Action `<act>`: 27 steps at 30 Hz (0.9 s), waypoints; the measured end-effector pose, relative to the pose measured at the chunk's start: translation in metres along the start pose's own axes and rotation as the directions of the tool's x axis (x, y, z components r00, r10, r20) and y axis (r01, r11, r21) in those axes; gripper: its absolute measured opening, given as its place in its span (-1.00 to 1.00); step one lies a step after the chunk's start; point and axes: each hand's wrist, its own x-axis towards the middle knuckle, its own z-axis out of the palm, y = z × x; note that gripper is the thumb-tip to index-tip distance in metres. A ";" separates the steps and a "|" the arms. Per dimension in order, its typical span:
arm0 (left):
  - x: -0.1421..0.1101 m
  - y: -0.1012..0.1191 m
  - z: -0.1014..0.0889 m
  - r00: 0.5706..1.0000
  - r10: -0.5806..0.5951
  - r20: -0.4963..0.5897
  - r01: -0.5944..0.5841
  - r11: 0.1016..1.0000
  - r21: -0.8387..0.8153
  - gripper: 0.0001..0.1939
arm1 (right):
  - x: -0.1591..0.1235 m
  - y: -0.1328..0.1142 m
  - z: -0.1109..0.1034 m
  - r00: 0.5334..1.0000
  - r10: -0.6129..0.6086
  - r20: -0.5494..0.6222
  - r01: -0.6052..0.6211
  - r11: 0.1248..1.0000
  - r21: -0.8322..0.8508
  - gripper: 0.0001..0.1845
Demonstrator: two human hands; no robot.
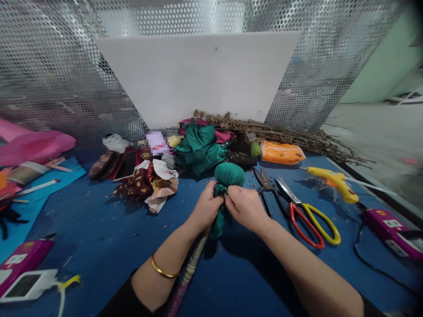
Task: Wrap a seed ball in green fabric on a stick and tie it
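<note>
A stick wrapped in cord (pixel 194 257) slants up from the bottom edge to a round head covered in green cloth (pixel 230 175). Below the head the cloth is gathered, and its loose tail (pixel 217 225) hangs beside the stick. My left hand (pixel 209 203) is closed round the gathered neck from the left, a gold bangle on its wrist. From the right, my right hand (pixel 243 205) pinches at the same neck with its fingertips pressed together. Whether a thread or only cloth lies between those fingers is hidden.
Right of my hands lie red-and-yellow scissors (pixel 307 220), black-handled scissors (pixel 269 189), and a yellow glue gun (pixel 332 180). Crumpled fabric (pixel 201 147), an orange packet (pixel 282 152) and dried stems (pixel 264 127) line the back. Patterned cloth (pixel 139 182) lies left; a white board (pixel 201 79) stands behind.
</note>
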 end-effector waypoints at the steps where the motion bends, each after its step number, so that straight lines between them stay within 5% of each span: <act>1: 0.000 0.000 0.000 1.000 0.004 0.002 -0.004 1.000 -0.021 -0.79 | 0.000 -0.001 0.001 1.000 0.003 -0.002 -0.003 1.000 0.019 -0.68; 5: 0.001 0.001 0.003 1.000 -0.032 -0.002 0.031 0.992 -0.122 -0.76 | -0.001 -0.003 0.005 0.999 0.026 -0.018 -0.025 0.999 0.042 -0.67; 10: -0.004 0.018 0.006 0.997 -0.064 -0.050 0.050 0.966 -0.252 -0.77 | -0.002 -0.005 0.001 0.983 0.072 -0.172 -0.089 0.992 -0.095 -0.64; 15: -0.009 0.036 -0.006 0.981 -0.184 -0.065 0.148 0.918 -0.368 -0.82 | -0.002 -0.010 -0.008 0.962 -0.044 -0.268 0.005 0.989 -0.145 -0.62; 19: -0.006 0.037 -0.016 0.927 -0.349 -0.139 0.268 0.875 -0.404 -0.53 | -0.002 -0.015 -0.004 0.963 -0.148 -0.223 0.122 0.985 -0.124 -0.67; 27: -0.006 0.032 -0.018 0.898 -0.420 0.132 0.440 0.858 -0.264 -0.70 | -0.003 -0.015 0.003 0.964 -0.224 -0.141 0.208 0.971 -0.117 -0.78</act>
